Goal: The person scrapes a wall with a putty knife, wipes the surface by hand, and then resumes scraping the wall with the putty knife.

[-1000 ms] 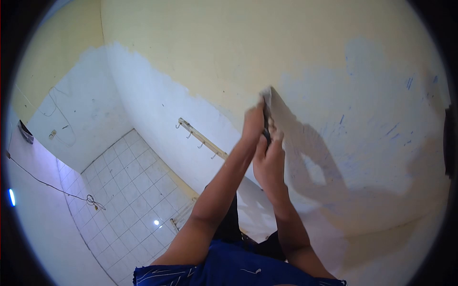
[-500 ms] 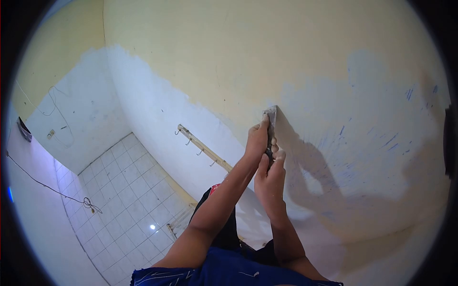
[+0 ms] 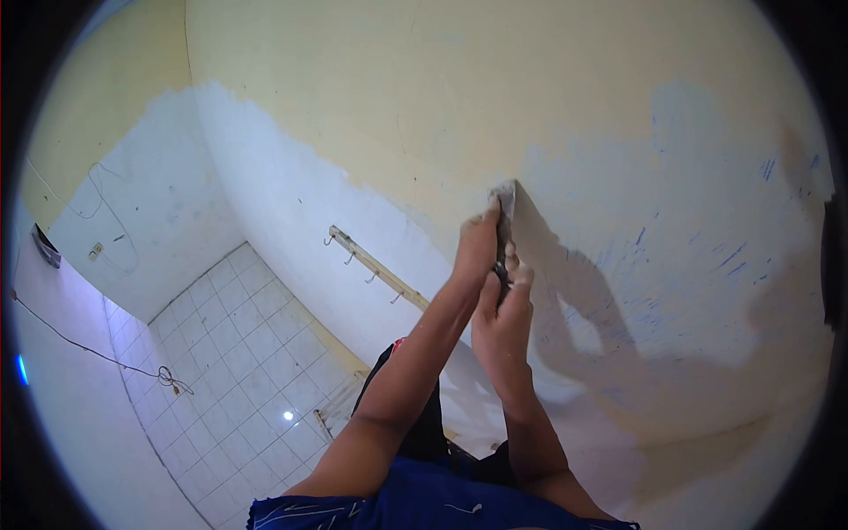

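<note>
Both of my hands grip a putty knife (image 3: 503, 212) whose blade is pressed against the wall (image 3: 618, 159). My left hand (image 3: 477, 243) sits higher, fingers on the blade near its whitened tip. My right hand (image 3: 505, 305) is just below, wrapped round the dark handle. The wall is yellow above and covered with white filler below, with blue scratch marks to the right. The shadow of my arms falls on the wall to the right of the tool.
A wooden rail with metal hooks (image 3: 375, 265) is fixed low on the wall to the left. White floor tiles (image 3: 238, 362) lie below, with a cable and plug (image 3: 172, 380) across them. My blue shorts (image 3: 424, 503) fill the bottom edge.
The tool and both hands went down the wall from one second ago to half a second ago, then came back up a little. The view shifted slightly.
</note>
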Motion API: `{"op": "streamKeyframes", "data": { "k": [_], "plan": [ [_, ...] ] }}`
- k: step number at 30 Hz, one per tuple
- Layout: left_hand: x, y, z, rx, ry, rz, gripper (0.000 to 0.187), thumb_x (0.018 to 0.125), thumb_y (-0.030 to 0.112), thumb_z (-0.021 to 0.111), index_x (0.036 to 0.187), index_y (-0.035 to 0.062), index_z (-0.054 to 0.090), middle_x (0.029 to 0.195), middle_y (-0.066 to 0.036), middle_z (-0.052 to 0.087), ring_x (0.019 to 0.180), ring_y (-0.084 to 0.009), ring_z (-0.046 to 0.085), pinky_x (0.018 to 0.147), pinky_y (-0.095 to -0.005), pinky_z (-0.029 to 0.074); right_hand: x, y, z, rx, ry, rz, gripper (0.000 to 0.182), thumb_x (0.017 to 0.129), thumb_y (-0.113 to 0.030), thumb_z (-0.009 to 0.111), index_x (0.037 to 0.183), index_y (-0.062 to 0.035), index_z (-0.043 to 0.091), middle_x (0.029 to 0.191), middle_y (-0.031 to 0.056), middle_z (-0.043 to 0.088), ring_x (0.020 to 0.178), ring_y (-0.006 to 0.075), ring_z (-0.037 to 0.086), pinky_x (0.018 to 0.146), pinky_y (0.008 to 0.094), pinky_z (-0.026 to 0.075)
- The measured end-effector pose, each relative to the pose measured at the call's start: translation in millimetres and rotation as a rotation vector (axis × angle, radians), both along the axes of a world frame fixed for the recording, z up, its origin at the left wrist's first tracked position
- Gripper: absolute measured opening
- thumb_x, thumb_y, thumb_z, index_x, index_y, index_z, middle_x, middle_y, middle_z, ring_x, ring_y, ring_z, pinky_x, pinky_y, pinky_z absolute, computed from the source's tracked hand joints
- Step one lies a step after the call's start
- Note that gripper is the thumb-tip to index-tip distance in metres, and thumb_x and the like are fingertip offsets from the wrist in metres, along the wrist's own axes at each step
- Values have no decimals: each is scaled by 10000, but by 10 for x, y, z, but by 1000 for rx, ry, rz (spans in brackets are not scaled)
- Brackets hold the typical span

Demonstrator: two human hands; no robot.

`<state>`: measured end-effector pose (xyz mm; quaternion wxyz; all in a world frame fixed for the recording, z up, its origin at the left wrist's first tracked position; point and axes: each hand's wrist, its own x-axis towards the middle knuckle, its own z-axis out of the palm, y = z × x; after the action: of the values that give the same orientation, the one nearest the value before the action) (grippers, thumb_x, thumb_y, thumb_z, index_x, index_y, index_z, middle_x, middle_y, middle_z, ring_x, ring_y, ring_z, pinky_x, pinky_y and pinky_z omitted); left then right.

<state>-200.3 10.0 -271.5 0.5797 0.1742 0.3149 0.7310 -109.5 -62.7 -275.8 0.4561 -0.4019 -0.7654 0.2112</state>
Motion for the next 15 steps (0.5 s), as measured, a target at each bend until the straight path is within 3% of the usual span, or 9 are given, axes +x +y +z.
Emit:
{"op": "streamKeyframes", "data": {
  "k": [1, 3, 5, 6, 9, 10, 13, 14, 15],
  "plan": [
    [-35, -31, 35, -20, -4, 8, 511, 1053, 435, 438, 664, 103, 446, 482, -30, 421, 363, -165, 406, 365, -325, 353, -57, -21, 22, 133, -7, 4, 344, 1028, -118, 471, 1289, 96, 403, 1064, 292, 645, 987, 427, 667, 854, 437, 511],
    [-50, -77, 103, 16, -73, -38, 516, 1056, 428, 428, 650, 109, 439, 487, -28, 421, 366, -163, 402, 366, -323, 349, -49, -53, 121, -14, -23, -2, 325, 1029, -121, 470, 1263, 95, 407, 1115, 306, 640, 1053, 439, 655, 889, 430, 504],
    [1, -96, 145, 3, -106, 35, 509, 1054, 431, 435, 662, 106, 439, 493, -31, 421, 365, -165, 395, 361, -321, 341, 11, -56, 151, -51, -12, 41, 247, 1004, -98, 497, 1149, 79, 403, 1032, 390, 624, 996, 530, 621, 764, 495, 537],
    [32, -100, 100, 16, -62, 22, 479, 1049, 425, 457, 701, 95, 453, 501, -41, 435, 368, -164, 395, 359, -320, 339, 54, -74, 118, -23, -7, 38, 259, 1003, -96, 500, 1157, 86, 399, 1030, 385, 629, 990, 534, 625, 776, 484, 544],
    [129, -87, 62, -12, -42, 13, 481, 1048, 429, 461, 708, 90, 462, 502, -48, 443, 370, -164, 401, 360, -321, 337, 98, -60, 39, 74, 12, 6, 253, 1002, -98, 503, 1152, 78, 400, 997, 373, 638, 956, 539, 629, 765, 488, 544],
    [80, -41, 21, 12, -25, -5, 453, 1047, 430, 462, 787, 60, 497, 506, -66, 484, 378, -190, 483, 371, -329, 393, 100, -84, 94, -85, -30, -5, 308, 1032, -125, 465, 1225, 105, 396, 1100, 322, 634, 1048, 439, 657, 892, 434, 506],
    [-60, 7, 103, 19, -32, 57, 523, 1046, 450, 451, 661, 96, 461, 504, -38, 455, 370, -165, 409, 365, -323, 351, -72, -9, 205, -18, -13, 30, 321, 1032, -133, 469, 1228, 109, 391, 1138, 330, 630, 1098, 452, 638, 907, 437, 501],
    [-88, -34, 135, 57, -62, 41, 514, 1042, 450, 460, 670, 97, 476, 498, -30, 455, 374, -162, 425, 368, -323, 363, -80, -58, 333, -246, -53, 10, 335, 1033, -138, 476, 1239, 110, 388, 1192, 334, 619, 1146, 459, 615, 934, 438, 492],
    [-77, -46, 127, 55, -61, 42, 514, 1042, 450, 460, 670, 97, 476, 498, -30, 455, 374, -162, 425, 368, -323, 363, -67, -69, 309, -249, -53, 12, 335, 1033, -138, 476, 1239, 110, 388, 1192, 334, 619, 1146, 459, 615, 934, 438, 492]
  ]
}}
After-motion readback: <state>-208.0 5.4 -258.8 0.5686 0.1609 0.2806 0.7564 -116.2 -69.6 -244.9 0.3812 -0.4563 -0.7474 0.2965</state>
